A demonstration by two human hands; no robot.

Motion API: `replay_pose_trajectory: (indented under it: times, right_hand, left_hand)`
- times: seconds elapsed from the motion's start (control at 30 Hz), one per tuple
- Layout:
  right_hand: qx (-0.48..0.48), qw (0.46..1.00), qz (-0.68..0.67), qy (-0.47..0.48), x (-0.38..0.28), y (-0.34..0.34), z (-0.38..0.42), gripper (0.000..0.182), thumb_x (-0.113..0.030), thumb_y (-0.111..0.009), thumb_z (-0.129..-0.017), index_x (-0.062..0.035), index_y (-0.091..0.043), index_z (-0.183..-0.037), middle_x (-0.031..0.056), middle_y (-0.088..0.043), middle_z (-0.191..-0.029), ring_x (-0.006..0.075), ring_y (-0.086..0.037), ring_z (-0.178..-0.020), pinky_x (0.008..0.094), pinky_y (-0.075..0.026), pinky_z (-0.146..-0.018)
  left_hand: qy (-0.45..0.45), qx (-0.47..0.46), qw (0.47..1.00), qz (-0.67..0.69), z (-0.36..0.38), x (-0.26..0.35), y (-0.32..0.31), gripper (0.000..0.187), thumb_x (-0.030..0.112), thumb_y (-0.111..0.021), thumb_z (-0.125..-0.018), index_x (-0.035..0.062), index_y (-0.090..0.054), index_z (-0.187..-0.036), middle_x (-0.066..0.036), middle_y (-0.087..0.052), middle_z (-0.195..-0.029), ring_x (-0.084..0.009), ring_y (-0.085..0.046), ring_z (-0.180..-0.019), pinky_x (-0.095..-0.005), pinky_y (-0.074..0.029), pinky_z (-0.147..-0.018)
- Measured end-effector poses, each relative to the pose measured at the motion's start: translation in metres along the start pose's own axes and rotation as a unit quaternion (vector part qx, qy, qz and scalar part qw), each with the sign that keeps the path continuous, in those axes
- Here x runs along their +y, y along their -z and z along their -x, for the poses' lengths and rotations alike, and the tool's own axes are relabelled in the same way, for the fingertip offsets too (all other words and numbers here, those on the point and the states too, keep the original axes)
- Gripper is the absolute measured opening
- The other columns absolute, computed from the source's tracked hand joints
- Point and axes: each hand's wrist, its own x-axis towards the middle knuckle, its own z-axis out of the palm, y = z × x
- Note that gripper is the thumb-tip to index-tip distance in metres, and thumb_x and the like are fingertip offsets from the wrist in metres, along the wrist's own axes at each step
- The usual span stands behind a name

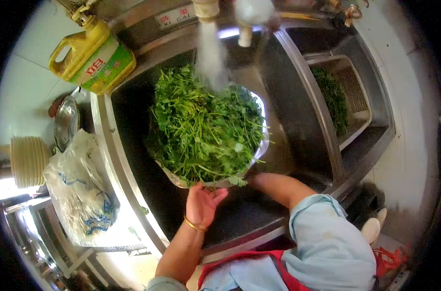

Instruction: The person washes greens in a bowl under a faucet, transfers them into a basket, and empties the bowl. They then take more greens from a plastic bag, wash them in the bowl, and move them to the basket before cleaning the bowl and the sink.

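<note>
A heap of leafy green herbs (206, 126), looking like coriander, fills a pale basket or basin (265, 138) in the left sink. Water runs from the tap (206, 9) onto the back of the heap. My left hand (204, 203), with a yellow bangle at the wrist, grips the near rim of the container, fingertips against its edge. The right forearm (283, 188) reaches to the container's near right side. My right hand goes under or behind it, so its fingers are hidden. Much of the container is covered by the greens.
A second sink at right holds a white basket (368, 104) with more greens (331, 99). A yellow detergent jug (96, 60) stands at the back left. Left are a plastic bag (80, 189), stacked plates (29, 162) and a metal dish (66, 121). A metal divider (310, 92) separates the sinks.
</note>
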Motion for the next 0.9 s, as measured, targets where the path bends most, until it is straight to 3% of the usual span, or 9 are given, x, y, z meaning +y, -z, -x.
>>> replay_pose_trajectory:
  times: [0.13,0.37,0.4,0.9]
  right_hand:
    - [-0.014,0.999,-0.036,-0.036,-0.002,0.006,-0.018,0.038,-0.033,-0.048,-0.087,-0.0121,-0.055,-0.118,0.0105,-0.056,-0.121,0.0310,-0.051,-0.111,0.0420,-0.036,-0.100]
    - [-0.019,0.996,-0.062,-0.061,0.012,0.002,0.001,0.037,-0.033,-0.049,-0.087,-0.0116,-0.056,-0.116,0.0111,-0.057,-0.117,0.0318,-0.052,-0.108,0.0423,-0.037,-0.097]
    - [-0.022,0.996,-0.062,-0.062,0.011,0.001,0.004,0.036,-0.033,-0.049,-0.087,-0.0115,-0.056,-0.115,0.0112,-0.057,-0.117,0.0320,-0.053,-0.108,0.0423,-0.038,-0.097]
    - [-0.029,0.992,-0.085,-0.089,0.019,0.001,0.000,0.034,-0.033,-0.051,-0.085,-0.0102,-0.058,-0.110,0.0124,-0.059,-0.110,0.0339,-0.055,-0.101,0.0429,-0.041,-0.090]
  left_hand:
    - [-0.022,-0.007,0.999,-0.027,0.004,0.003,-0.003,0.056,0.042,-0.052,-0.084,0.0059,-0.044,-0.127,-0.017,-0.053,-0.120,-0.0343,-0.055,-0.102,-0.0483,-0.044,-0.092]
    - [-0.011,-0.037,0.999,0.034,0.007,0.009,-0.007,0.056,0.040,-0.055,-0.084,0.0020,-0.044,-0.124,-0.018,-0.053,-0.120,-0.0344,-0.054,-0.107,-0.0482,-0.041,-0.097]
    - [-0.004,-0.035,0.999,0.021,0.006,0.008,-0.003,0.067,0.044,-0.056,-0.081,0.0053,-0.037,-0.132,-0.018,-0.050,-0.125,-0.0356,-0.055,-0.105,-0.0476,-0.044,-0.094]
    - [-0.001,-0.048,0.999,0.013,0.010,0.012,-0.005,0.077,0.050,-0.058,-0.077,0.0032,-0.035,-0.134,-0.021,-0.049,-0.127,-0.0383,-0.053,-0.109,-0.0491,-0.041,-0.097]
